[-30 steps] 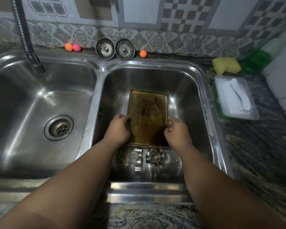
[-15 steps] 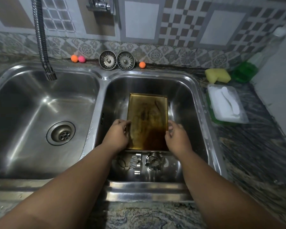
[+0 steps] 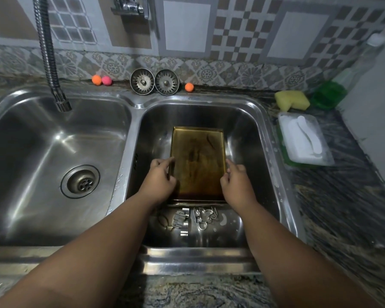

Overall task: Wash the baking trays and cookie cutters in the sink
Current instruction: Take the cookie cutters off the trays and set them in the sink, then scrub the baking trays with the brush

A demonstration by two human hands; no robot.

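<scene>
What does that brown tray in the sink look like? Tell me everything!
The baking tray is a shallow metal rectangle with a low raised rim, stained golden-brown with dark streaks. It sits in the sink's right basin. The left hand and right hand hold its side edges; cookie cutters lie just nearer.

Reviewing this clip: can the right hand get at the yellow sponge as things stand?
Probably yes. The sponge lies uncovered on the counter just right of the sink, with nothing above it. The right hand would first have to let go of the tray.
</scene>
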